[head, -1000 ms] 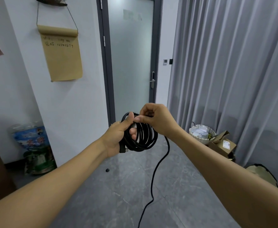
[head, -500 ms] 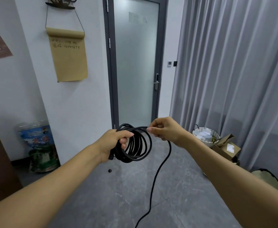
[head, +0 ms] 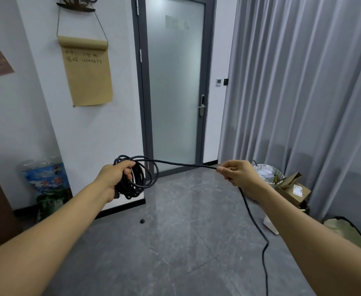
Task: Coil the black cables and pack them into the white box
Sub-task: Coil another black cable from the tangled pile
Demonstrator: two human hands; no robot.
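My left hand [head: 113,178] grips a coil of black cable [head: 141,180] with several loops, held at chest height in front of the door. One strand [head: 184,164] runs from the top of the coil rightward to my right hand [head: 238,173], which pinches it between thumb and fingers. Below my right hand the loose cable [head: 258,229] hangs down to the floor and runs off the bottom of the frame. A white object [head: 270,225], partly hidden behind my right forearm, lies on the floor; I cannot tell whether it is the box.
A frosted glass door [head: 175,86] stands ahead, grey curtains [head: 303,92] to the right. On the floor at right are a white woven basket [head: 267,170], a cardboard box [head: 292,190] and a pale bag [head: 344,229]. A small black knob [head: 142,221] lies on the grey tiles.
My right hand has moved away to the right from the coil, drawing out a straight length of cable. The left hand keeps its grip on the coil.
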